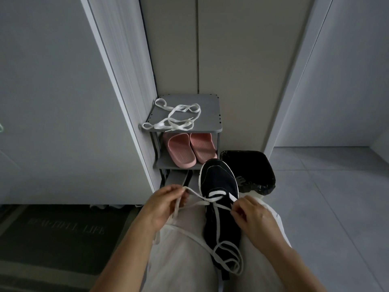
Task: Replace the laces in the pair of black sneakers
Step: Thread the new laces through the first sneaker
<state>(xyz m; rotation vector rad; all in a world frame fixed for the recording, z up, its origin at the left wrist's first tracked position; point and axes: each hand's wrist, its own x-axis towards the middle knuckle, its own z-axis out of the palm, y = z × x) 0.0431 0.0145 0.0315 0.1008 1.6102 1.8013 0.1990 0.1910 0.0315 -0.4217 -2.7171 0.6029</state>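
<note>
grey shoe rack point(210, 110) stood against pale cupboard doors point(231, 49) | pink slippers point(190, 149) sat side by side on rack's middle shelf | bin point(250, 167) with black liner stood on floor just right of rack | dark doormat point(63, 234) with pale lettering lay lower left | grey floor tiles point(336, 197) at right
</note>
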